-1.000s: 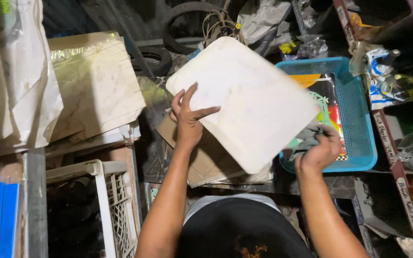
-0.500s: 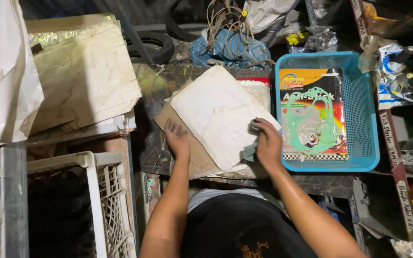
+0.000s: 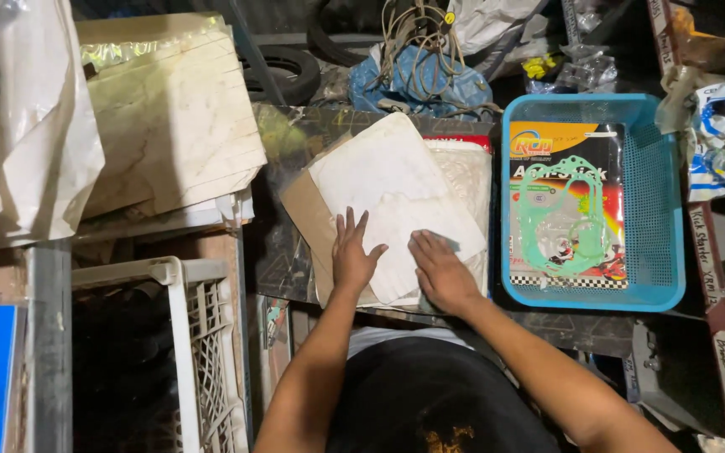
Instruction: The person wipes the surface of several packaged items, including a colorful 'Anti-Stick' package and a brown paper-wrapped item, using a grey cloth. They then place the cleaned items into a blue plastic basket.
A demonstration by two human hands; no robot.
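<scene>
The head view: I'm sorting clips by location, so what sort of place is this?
Probably a cramped motorcycle parts shop or repair stall. A blue basket holds a packaged green gasket set, tyres lie behind the counter, and cluttered shelves stand at right. Both hands, left hand and right hand, press flat on a white sheet.

The person's arms are bare from the elbows down to the left hand and the right hand, with no watch, rings or gloves. A black top with a small orange-yellow print covers the torso, and a strip of white cloth shows at its upper edge.
</scene>
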